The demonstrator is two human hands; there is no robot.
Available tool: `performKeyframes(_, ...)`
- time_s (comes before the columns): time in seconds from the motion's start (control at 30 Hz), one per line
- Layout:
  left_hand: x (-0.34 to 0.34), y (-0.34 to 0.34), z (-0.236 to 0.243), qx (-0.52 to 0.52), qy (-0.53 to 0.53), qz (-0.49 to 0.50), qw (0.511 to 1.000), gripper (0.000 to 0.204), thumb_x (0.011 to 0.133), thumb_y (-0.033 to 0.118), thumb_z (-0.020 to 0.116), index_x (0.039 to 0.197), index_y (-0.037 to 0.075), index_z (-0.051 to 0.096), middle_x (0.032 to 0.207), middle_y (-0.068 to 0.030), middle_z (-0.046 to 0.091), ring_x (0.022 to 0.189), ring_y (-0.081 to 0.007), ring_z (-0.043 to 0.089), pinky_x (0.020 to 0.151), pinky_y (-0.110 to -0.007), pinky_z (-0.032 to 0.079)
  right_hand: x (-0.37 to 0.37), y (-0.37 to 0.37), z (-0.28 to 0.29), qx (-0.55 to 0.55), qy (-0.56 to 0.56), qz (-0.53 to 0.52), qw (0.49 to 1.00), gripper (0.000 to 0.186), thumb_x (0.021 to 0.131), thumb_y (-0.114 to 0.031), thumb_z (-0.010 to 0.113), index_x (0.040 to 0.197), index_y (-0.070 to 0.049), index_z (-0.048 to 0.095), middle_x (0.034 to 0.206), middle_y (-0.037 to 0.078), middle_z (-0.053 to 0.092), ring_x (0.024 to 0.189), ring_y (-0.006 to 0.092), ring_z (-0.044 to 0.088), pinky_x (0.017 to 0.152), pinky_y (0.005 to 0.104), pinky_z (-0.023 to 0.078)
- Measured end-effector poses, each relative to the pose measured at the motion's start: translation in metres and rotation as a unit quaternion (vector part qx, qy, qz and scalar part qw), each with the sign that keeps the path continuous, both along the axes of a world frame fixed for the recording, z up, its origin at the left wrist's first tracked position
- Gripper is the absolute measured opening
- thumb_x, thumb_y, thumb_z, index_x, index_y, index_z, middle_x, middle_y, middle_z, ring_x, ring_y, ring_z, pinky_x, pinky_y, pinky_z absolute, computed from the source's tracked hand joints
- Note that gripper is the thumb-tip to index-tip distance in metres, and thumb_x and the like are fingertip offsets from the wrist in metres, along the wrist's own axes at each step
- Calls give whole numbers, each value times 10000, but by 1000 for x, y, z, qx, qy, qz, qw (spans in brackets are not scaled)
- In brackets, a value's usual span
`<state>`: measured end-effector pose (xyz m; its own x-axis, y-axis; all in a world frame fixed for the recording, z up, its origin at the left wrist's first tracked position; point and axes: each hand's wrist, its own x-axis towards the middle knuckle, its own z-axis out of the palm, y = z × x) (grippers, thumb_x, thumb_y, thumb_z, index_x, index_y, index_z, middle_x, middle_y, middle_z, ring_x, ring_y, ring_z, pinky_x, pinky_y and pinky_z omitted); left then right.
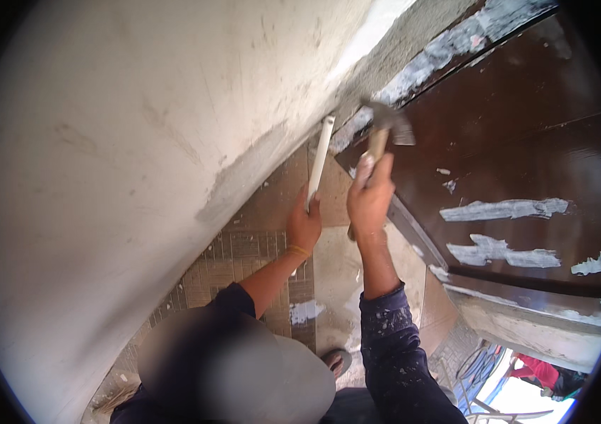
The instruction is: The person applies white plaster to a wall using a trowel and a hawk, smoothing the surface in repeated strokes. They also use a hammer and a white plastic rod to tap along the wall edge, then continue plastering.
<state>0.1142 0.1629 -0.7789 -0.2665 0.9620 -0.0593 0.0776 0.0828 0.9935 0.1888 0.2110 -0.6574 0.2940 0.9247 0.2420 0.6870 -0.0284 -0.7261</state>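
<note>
My left hand (pixel 303 227) grips a long white strip (pixel 321 155), whose upper end meets the corner between the plastered wall and the rough edge by the brown door. My right hand (pixel 369 198) is closed on the wooden handle of a hammer (pixel 393 124); its metal head, slightly blurred, is raised a little to the right of the strip's upper end. The strip's lower part is partly hidden by my left hand.
A cream wall (pixel 109 162) fills the left. A dark brown door (pixel 505 155) with white filler patches fills the right. Below lie floor tiles (pixel 336 268) and my sandalled foot (pixel 334 362). Cables (pixel 473 374) and red cloth (pixel 537 367) show at lower right.
</note>
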Motion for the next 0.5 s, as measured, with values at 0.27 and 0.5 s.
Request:
performKeyframes(0.27, 3, -3, -10, 22, 13, 21, 999, 395, 982, 217, 535, 1294, -25, 536, 1109, -277, 640, 1044, -433, 620, 866, -429, 493, 4, 3, -1, -52, -39, 24, 998, 182, 1007, -203, 471, 1002, -33, 407, 728, 294, 611, 706, 498, 611, 561, 549, 453)
performKeyframes(0.5, -10, -1, -19, -167, -3, -41, 985, 393, 976, 233, 563, 1270, -27, 571, 1186, -248, 632, 1089, -310, 615, 925, -377, 459, -2, -5, -39, -84, -108, 53, 989, 206, 1000, -213, 495, 1018, -16, 439, 712, 301, 588, 683, 526, 571, 555, 518, 430)
